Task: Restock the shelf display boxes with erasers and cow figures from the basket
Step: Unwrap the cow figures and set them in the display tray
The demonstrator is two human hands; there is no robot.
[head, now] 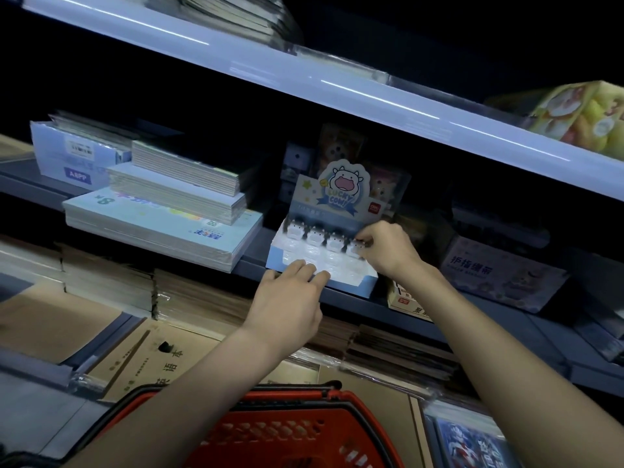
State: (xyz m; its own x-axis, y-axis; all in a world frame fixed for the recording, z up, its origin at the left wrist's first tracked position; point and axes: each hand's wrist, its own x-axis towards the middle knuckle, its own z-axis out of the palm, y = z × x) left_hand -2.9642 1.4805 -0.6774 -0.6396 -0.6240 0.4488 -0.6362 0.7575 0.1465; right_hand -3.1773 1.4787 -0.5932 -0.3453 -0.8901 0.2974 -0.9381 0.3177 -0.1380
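Observation:
A light-blue "Lucky Cow" display box (358, 288) stands on the middle shelf, with a cow header card behind it. Its clear tray holds a back row of several white cow figures (315, 235); the front pockets look bare. My right hand (383, 249) pinches the rightmost cow figure (355, 248) in that back row. My left hand (287, 304) rests flat on the box's front edge, fingers spread on the tray. A red basket (334, 405) with a black rim sits low in front of me, between my forearms; its contents are hidden.
Stacks of notebooks (175, 211) lie left of the box on the same shelf. A printed carton (499, 275) sits to the right. The shelf above (337, 82) overhangs the box. Brown cartons (141, 352) fill the shelf below.

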